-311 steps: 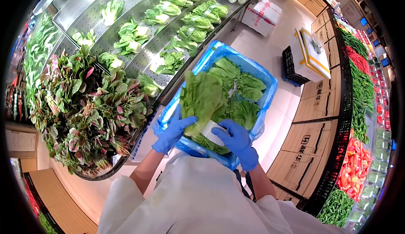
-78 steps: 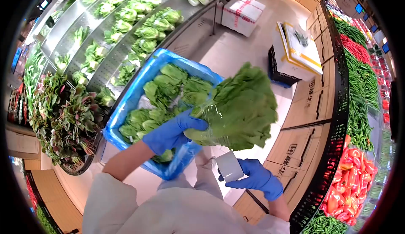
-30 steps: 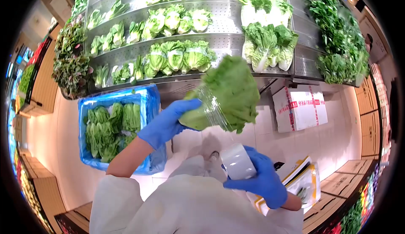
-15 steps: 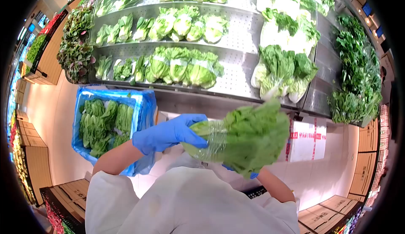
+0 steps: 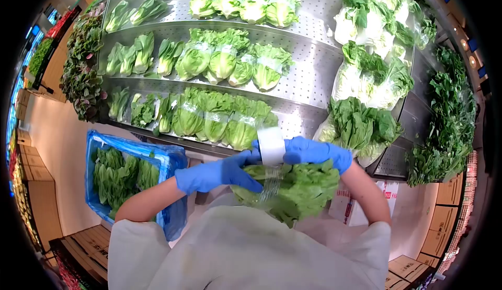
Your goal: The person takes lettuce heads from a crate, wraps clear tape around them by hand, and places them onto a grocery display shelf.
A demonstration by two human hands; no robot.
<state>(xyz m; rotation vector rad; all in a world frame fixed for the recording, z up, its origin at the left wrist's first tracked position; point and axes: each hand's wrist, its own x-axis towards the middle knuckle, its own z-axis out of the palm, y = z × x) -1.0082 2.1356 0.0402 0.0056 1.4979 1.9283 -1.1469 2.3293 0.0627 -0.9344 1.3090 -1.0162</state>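
Roll (image 5: 272,146) shifted to lettuce's (image 5: 300,193) far side, right hand (image 5: 320,153) gripping it; left hand (image 5: 209,176) clasps stem end; leaves rightward.

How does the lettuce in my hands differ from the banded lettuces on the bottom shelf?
The held lettuce lies sideways, leafy end to your right; the shelf lettuces are propped with leafy tops up and stem ends down. The held lettuce has film running up to the white roll; the shelf lettuces have bands with no roll attached. Both are green and leafy, with see-through film around them.
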